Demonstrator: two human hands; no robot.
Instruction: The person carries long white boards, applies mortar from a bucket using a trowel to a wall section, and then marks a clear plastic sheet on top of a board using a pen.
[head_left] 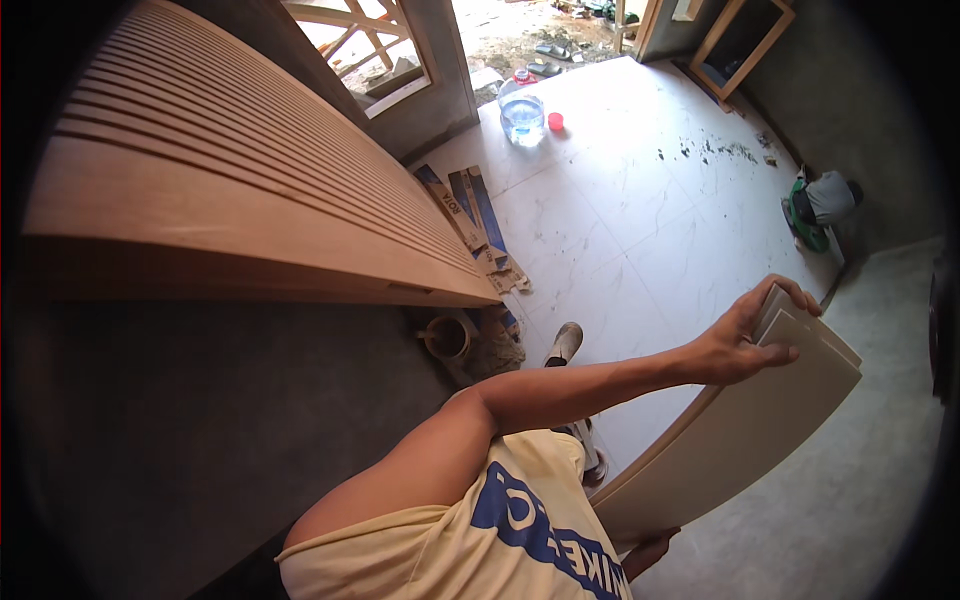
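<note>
- Left hand (735,348): grasping the upper end of a small stack of thin, flat, beige-grey rectangular boards (745,430); thumb on the near face, fingers wrapped over the top edge.
- Right hand (652,553): at the lower edge of the boards, partly hidden; touching them, but can't tell how far its fingers are closed.
- Boards: held tilted at the person's right front, long side running from upper right to lower left; at least two layers visible at the top end.
- Pale yellow T-shirt with a dark blue printed band (520,500): worn by the person, beside the boards.
- White marbled tile floor (620,215): beyond the boards.
- Large brown wooden door with parallel grooves (250,150): to the left.
- Flattened brown-and-blue cardboard strips (480,210): on the floor, by the door's edge.
- Round brown bucket (447,338): under the door's near corner.
- Big transparent plastic water bottle (522,120): far side of the floor; small round red plastic piece (556,122) just beside it.
</note>
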